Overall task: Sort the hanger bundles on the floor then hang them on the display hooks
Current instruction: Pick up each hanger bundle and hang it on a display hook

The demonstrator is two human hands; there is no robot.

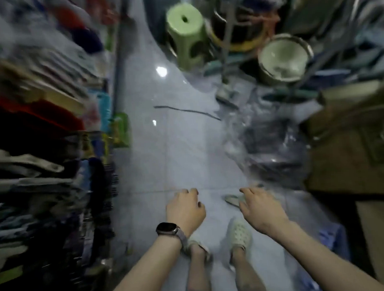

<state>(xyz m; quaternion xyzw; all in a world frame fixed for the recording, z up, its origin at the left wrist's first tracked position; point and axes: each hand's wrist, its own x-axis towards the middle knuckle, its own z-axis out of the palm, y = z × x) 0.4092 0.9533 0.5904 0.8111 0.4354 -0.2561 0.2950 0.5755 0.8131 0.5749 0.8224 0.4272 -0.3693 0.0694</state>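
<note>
Step in hand, as judged: reach for the hanger bundles (pixel 269 145). These appear as dark stacks in clear plastic wrap on the floor (pixel 164 151), at the right of the aisle and against the cardboard box (pixel 347 150). Blur prevents a count and any reading of type. Both hands are low and in front of the body, near the feet. The left hand (pixel 185 209), with a wristwatch (pixel 166 228), has its fingers loosely curled and holds nothing. The right hand (pixel 262 206) has its fingers relaxed and slightly apart, also empty, at the near edge of the plastic. Contact with the plastic cannot be confirmed. Recommended procedure: grip each bundle by the hanger stack itself, not by loose wrap, which is likely to slip or tear. Lift one bundle at a time and set it on bare tile toward the left, well apart from the stacked clothing (pixel 31 153). Keep like types together. Avoid the dark strip (pixel 184 111) on the far floor and the green stool (pixel 186 34). The display hooks cannot be identified in this view, so locate them before lifting.
</note>
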